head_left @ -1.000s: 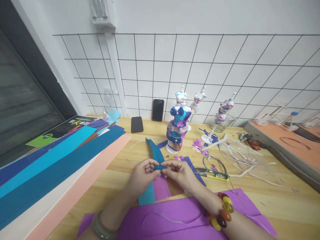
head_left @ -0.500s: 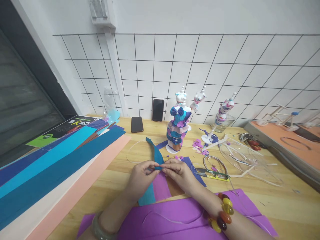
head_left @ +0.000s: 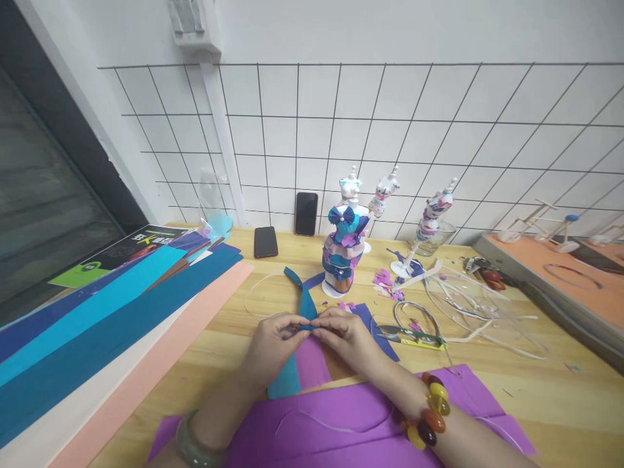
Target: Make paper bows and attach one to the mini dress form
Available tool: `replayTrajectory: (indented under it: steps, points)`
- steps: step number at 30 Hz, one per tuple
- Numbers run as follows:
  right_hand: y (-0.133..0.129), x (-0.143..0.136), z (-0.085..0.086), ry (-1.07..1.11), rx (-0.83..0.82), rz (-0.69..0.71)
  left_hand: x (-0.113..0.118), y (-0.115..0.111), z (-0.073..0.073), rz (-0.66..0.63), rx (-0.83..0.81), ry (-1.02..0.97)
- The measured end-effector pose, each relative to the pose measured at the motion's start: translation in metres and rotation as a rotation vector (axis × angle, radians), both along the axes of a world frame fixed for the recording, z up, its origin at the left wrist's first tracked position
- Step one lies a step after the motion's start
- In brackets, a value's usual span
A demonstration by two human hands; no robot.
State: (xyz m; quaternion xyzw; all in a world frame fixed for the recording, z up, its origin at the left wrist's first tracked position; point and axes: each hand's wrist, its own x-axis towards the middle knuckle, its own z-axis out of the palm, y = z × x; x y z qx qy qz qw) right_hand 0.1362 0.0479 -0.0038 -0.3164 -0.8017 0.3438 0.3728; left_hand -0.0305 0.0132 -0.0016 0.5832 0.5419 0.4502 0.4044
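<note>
A dark teal strip [head_left: 306, 301], which looks like crepe paper or thin fabric, has its near end pinched between both hands. My left hand [head_left: 279, 339] grips that end with thumb and forefinger. Close against it, my right hand [head_left: 345, 333] pinches the same end, fingertips almost touching the left ones. The strip's free end curls away toward the wall. Beneath the hands lie a turquoise piece [head_left: 285, 380], a pink-purple piece [head_left: 312, 364] and a brown piece [head_left: 338, 365]. Just beyond stands a small dress form [head_left: 344, 253] dressed in ruffled blue, purple and pink layers with a bow.
Long coloured sheets [head_left: 121, 331] cover the left side. Scissors [head_left: 409, 336], a wire coil and clear cords [head_left: 468, 299] lie to the right. More small dress forms [head_left: 433, 211] and two phones [head_left: 306, 214] stand or lie near the wall. Purple sheets [head_left: 341, 422] lie in front.
Both hands keep their pinch on the teal strip, with only slight finger movement. The whole view has shifted a little.
</note>
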Motion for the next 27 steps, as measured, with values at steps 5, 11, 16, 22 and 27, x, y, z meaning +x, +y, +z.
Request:
replayTrajectory:
  steps: [5, 11, 16, 22, 27]
  points:
    - [0.0001, 0.0004, 0.0003, -0.019, 0.026, -0.005, -0.0008, 0.0005, 0.0012, -0.011, 0.069, 0.066]
    - [0.0001, 0.0003, 0.0005, -0.012, 0.027, 0.002, -0.0025, 0.0014, 0.0008, 0.009, 0.136, 0.132]
    - [0.0012, -0.0003, -0.0008, 0.029, -0.019, -0.009, -0.0021, 0.0012, 0.0014, 0.001, 0.160, 0.123]
    - [0.0017, -0.0022, -0.0013, 0.097, -0.111, -0.042, -0.0022, 0.0008, 0.0022, -0.020, 0.150, 0.097]
    - [0.0018, -0.0016, -0.0007, 0.084, -0.120, -0.050, -0.0020, 0.0006, 0.0008, 0.005, 0.147, 0.120]
